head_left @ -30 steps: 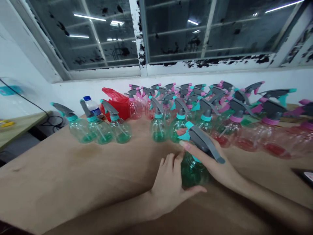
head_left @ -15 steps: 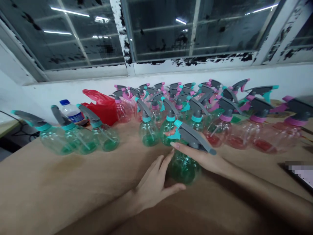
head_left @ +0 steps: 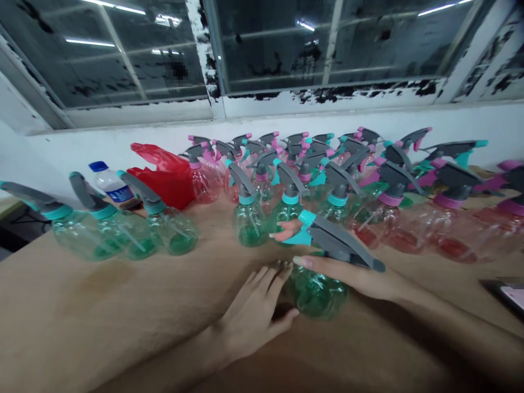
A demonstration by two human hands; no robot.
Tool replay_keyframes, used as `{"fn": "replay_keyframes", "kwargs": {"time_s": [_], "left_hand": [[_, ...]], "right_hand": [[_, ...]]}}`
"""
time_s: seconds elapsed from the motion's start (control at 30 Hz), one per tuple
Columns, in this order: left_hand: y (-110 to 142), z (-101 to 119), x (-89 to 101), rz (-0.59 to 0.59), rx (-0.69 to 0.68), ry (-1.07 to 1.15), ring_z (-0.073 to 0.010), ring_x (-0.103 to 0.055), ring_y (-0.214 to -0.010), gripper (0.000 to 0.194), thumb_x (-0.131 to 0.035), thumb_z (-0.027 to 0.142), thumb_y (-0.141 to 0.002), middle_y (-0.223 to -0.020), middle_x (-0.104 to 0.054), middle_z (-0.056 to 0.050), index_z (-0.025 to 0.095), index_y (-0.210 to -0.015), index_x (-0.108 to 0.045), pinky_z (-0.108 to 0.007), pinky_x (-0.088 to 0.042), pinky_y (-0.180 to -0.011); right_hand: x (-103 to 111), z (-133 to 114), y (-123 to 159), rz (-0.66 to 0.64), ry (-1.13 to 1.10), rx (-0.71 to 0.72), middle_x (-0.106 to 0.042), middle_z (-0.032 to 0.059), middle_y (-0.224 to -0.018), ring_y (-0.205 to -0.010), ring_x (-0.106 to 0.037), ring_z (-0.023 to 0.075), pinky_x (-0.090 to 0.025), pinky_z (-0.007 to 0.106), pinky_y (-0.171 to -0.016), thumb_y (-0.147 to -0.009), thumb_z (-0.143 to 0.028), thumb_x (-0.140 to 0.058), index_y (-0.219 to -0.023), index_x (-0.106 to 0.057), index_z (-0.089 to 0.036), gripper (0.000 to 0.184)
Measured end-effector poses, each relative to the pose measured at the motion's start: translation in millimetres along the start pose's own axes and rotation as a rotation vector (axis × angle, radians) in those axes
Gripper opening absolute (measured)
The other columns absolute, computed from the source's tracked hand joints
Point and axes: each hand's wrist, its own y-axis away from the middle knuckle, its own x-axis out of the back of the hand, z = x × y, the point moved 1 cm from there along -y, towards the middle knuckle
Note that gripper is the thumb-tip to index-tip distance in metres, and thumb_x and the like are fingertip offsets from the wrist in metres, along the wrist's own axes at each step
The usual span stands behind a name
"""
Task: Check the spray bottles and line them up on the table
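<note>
My right hand is wrapped around the neck of a green spray bottle with a grey and turquoise trigger head. Its thumb lies across the near side, and other fingertips show beyond the turquoise trigger. The bottle stands close to me on the wooden table, its nozzle facing left. Just left of the bottle is my left hand, open, with fingers stretched out and the thumb apart. Its fingertips are at the bottle's side; whether they touch it I cannot tell. Behind, a row of green spray bottles stands upright.
Several pink spray bottles stand at the right, with more crowded along the wall. At the left are further green spray bottles, a blue-capped bottle and a red plastic bag. A phone-like device lies at the right edge.
The spray bottle in my right hand has shifted slightly right and nearer to me. My left thumb has drawn back from in front of it. The camera view has moved a little.
</note>
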Motion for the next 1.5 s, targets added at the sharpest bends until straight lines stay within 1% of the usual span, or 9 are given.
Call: {"fn": "replay_keyframes", "kwargs": {"time_s": [0.1, 0.4, 0.5, 0.63, 0.97, 1.2, 1.27, 1.37, 1.5], "left_hand": [[0.1, -0.4, 0.5, 0.013, -0.008, 0.010, -0.0325, -0.049, -0.120, 0.057, -0.055, 0.038, -0.088, -0.131, -0.052, -0.017, 0.013, -0.137, -0.038, -0.051, -0.041, -0.098], [-1.7, 1.6, 5.7, -0.059, -0.021, 0.036, -0.0307, -0.043, -0.127, 0.053, -0.056, 0.036, -0.089, -0.139, -0.046, -0.013, 0.018, -0.136, -0.042, -0.050, -0.036, -0.103], [-2.6, 3.3, 7.3, -0.075, -0.019, 0.026, -0.0294, -0.041, -0.130, 0.050, -0.055, 0.035, -0.091, -0.140, -0.046, -0.012, 0.017, -0.136, -0.042, -0.050, -0.036, -0.104], [-1.9, 4.2, 6.1, -0.098, -0.036, -0.033, -0.0281, -0.035, -0.134, 0.048, -0.051, 0.032, -0.095, -0.143, -0.043, -0.014, 0.013, -0.137, -0.041, -0.049, -0.032, -0.107], [-0.2, 3.1, 2.9, -0.085, -0.024, -0.064, -0.0272, -0.032, -0.136, 0.049, -0.050, 0.035, -0.095, -0.145, -0.039, -0.015, 0.013, -0.138, -0.040, -0.048, -0.033, -0.108], [0.1, 3.6, 4.5, -0.074, -0.043, -0.086, -0.0294, -0.035, -0.134, 0.047, -0.049, 0.035, -0.095, -0.140, -0.046, -0.017, 0.009, -0.133, -0.045, -0.050, -0.035, -0.106], [0.3, 3.3, 4.4, -0.079, -0.045, -0.099, -0.0288, -0.035, -0.134, 0.047, -0.049, 0.036, -0.095, -0.141, -0.045, -0.017, 0.009, -0.134, -0.045, -0.049, -0.035, -0.106], [0.8, 3.1, 3.8, -0.098, -0.048, -0.113, -0.0275, -0.034, -0.135, 0.049, -0.050, 0.036, -0.095, -0.143, -0.043, -0.016, 0.009, -0.136, -0.043, -0.047, -0.033, -0.108], [1.3, 2.5, 2.7, -0.098, -0.035, -0.103, -0.0266, -0.033, -0.136, 0.050, -0.050, 0.037, -0.095, -0.144, -0.040, -0.014, 0.010, -0.137, -0.042, -0.047, -0.032, -0.108]], "right_hand": [[-3.6, -0.1, 2.2, 0.021, -0.017, -0.019, -0.058, 0.0012, -0.132, -0.125, -0.050, 0.0206, -0.038, 0.040, -0.107, -0.087, -0.027, -0.059, -0.120, -0.060, -0.030, 0.034], [-9.3, 5.6, 7.1, 0.141, 0.041, -0.038, -0.064, 0.0042, -0.120, -0.100, -0.064, 0.0188, -0.052, 0.035, -0.092, -0.088, -0.033, -0.057, -0.121, -0.059, -0.029, 0.034], [-8.0, 6.7, 7.3, 0.154, 0.121, -0.054, -0.069, 0.0026, -0.096, -0.081, -0.067, 0.0176, -0.055, 0.035, -0.082, -0.089, -0.035, -0.055, -0.121, -0.058, -0.029, 0.034], [-7.6, 8.3, 7.9, 0.174, 0.226, -0.080, -0.065, -0.0011, -0.069, -0.058, -0.062, 0.0168, -0.055, 0.033, -0.062, -0.090, -0.037, -0.051, -0.124, -0.057, -0.027, 0.037], [-6.9, 0.6, 10.0, 0.175, 0.238, -0.085, -0.065, -0.0003, -0.069, -0.059, -0.063, 0.0194, -0.055, 0.036, -0.064, -0.090, -0.039, -0.049, -0.122, -0.057, -0.029, 0.035], [-5.4, 4.7, 11.0, 0.255, 0.226, -0.022, -0.068, -0.0001, -0.089, -0.061, -0.060, 0.0155, -0.051, 0.031, -0.062, -0.085, -0.043, -0.058, -0.101, -0.062, -0.029, 0.022], [-5.0, 4.6, 12.3, 0.274, 0.226, -0.010, -0.065, -0.0016, -0.080, -0.059, -0.057, 0.0148, -0.048, 0.030, -0.058, -0.086, -0.043, -0.057, -0.092, -0.062, -0.029, 0.016], [-4.9, 1.0, 14.4, 0.327, 0.256, -0.037, -0.053, -0.0033, -0.061, -0.053, -0.050, 0.0146, -0.044, 0.029, -0.053, -0.089, -0.044, -0.052, -0.076, -0.058, -0.027, 0.022], [-6.0, -5.4, 16.1, 0.345, 0.304, -0.074, -0.047, -0.0035, -0.056, -0.050, -0.048, 0.0149, -0.042, 0.030, -0.053, -0.091, -0.043, -0.047, -0.073, -0.058, -0.026, 0.027]]}}
